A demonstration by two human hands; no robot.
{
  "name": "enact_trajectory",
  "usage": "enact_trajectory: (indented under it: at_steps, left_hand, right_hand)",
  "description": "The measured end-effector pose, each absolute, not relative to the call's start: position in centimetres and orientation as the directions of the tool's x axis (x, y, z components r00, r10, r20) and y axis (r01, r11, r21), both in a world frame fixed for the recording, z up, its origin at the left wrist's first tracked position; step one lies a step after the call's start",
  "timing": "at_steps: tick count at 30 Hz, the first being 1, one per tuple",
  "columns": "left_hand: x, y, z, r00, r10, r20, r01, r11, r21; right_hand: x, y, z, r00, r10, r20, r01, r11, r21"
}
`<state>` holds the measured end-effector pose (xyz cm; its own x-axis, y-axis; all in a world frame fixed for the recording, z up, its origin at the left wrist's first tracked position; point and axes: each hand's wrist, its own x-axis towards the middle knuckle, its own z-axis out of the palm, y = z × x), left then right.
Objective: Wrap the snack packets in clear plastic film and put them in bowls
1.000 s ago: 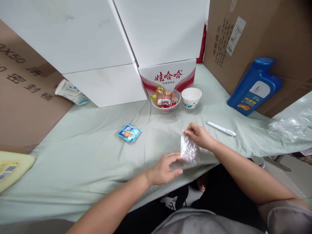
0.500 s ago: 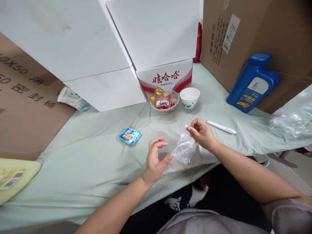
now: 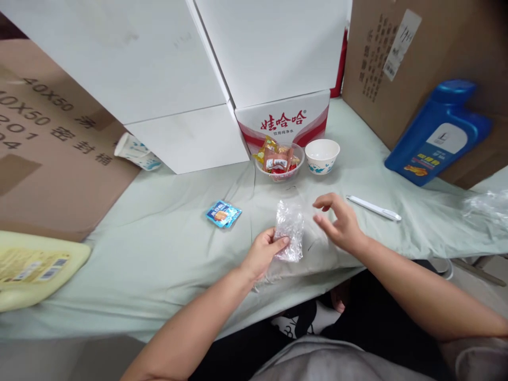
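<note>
A crinkled clear plastic bag [image 3: 289,225] is pinched by its lower left side in my left hand [image 3: 265,251], thumb in front. To the right of the bag, my right hand [image 3: 337,222] is raised with thumb and fingers apart, touching nothing. Small blue snack packets [image 3: 223,214] lie overlapped on the cloth to the left. Beyond my hands stands a clear plastic bowl [image 3: 280,174] of wrapped snacks, with a white paper cup [image 3: 322,157] beside it. A white utility knife [image 3: 373,208] rests right of my right hand.
White boxes [image 3: 178,137] and a red-and-white carton [image 3: 288,124] stand at the back. A cardboard box [image 3: 59,137] is on the left near a yellow bottle [image 3: 39,270]. A blue bottle [image 3: 436,135] leans by another cardboard box [image 3: 381,58]. Crumpled plastic [image 3: 490,206] lies far right.
The plastic bag has passed to my left hand, which has closed on it. My right hand has let go and opened. The view has shifted slightly left.
</note>
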<state>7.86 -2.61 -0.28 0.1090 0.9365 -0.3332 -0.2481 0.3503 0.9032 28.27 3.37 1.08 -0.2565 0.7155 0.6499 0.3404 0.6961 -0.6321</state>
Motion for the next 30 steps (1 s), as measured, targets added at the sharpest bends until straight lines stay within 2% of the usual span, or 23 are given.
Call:
enact_trajectory:
  at_steps: [1, 3, 5, 7, 10, 12, 14, 16, 19, 22, 26, 30]
  left_hand:
    - [7.8, -2.5, -0.2, 0.097, 0.938, -0.334, -0.282, 0.348, 0.894]
    - [7.8, -2.2, 0.0, 0.087, 0.935, -0.343, -0.333, 0.352, 0.875]
    - [7.8, -2.1, 0.0, 0.070, 0.928, -0.366, -0.365, 0.365, 0.856]
    - [7.7, -2.1, -0.2, 0.046, 0.919, -0.392, -0.380, 0.379, 0.844]
    - [7.4, -1.9, -0.4, 0.043, 0.918, -0.395, -0.391, 0.379, 0.838]
    - [7.2, -1.7, -0.4, 0.037, 0.930, -0.367, -0.412, 0.349, 0.842]
    - [7.1, -1.6, -0.4, 0.029, 0.941, -0.336, -0.435, 0.315, 0.844]
    - [7.2, -1.7, -0.3, 0.035, 0.947, -0.319, -0.440, 0.301, 0.846]
    - [7.5, -2.1, -0.4, 0.052, 0.959, -0.279, -0.397, 0.276, 0.875]
    - [7.9, -2.5, -0.7, 0.062, 0.972, -0.225, -0.312, 0.233, 0.921]
    - [7.9, -2.9, -0.8, 0.090, 0.973, -0.212, -0.258, 0.228, 0.939]
    - [7.6, -3.2, -0.3, 0.199, 0.963, -0.184, -0.298, 0.238, 0.924]
  right_hand:
    - [28.2, 2.7, 1.2, -0.385, 0.597, 0.704, 0.328, 0.801, -0.501]
    - [27.7, 1.4, 1.0, -0.616, 0.378, 0.691, 0.277, 0.925, -0.259]
    - [27.0, 0.3, 0.2, -0.720, 0.265, 0.641, 0.261, 0.960, -0.104]
    - [26.4, -0.3, -0.6, -0.735, 0.213, 0.643, 0.244, 0.969, -0.042]
    - [26.1, -0.4, -1.2, -0.750, 0.156, 0.643, 0.168, 0.985, -0.043]
    - [26.1, -0.4, -1.2, -0.771, 0.137, 0.622, 0.111, 0.991, -0.080]
    - [26.0, -0.5, -1.0, -0.772, 0.160, 0.615, 0.068, 0.983, -0.170]
    - [25.9, -0.5, -0.9, -0.736, 0.266, 0.622, 0.078, 0.947, -0.313]
    - [25.7, -0.3, -0.7, -0.604, 0.524, 0.601, 0.183, 0.825, -0.535]
    - [25.7, 0.1, -0.6, -0.448, 0.711, 0.542, 0.300, 0.690, -0.658]
    - [25.7, 0.8, -1.0, -0.363, 0.810, 0.461, 0.323, 0.573, -0.753]
    - [25.6, 1.0, -1.8, -0.367, 0.876, 0.313, 0.208, 0.405, -0.890]
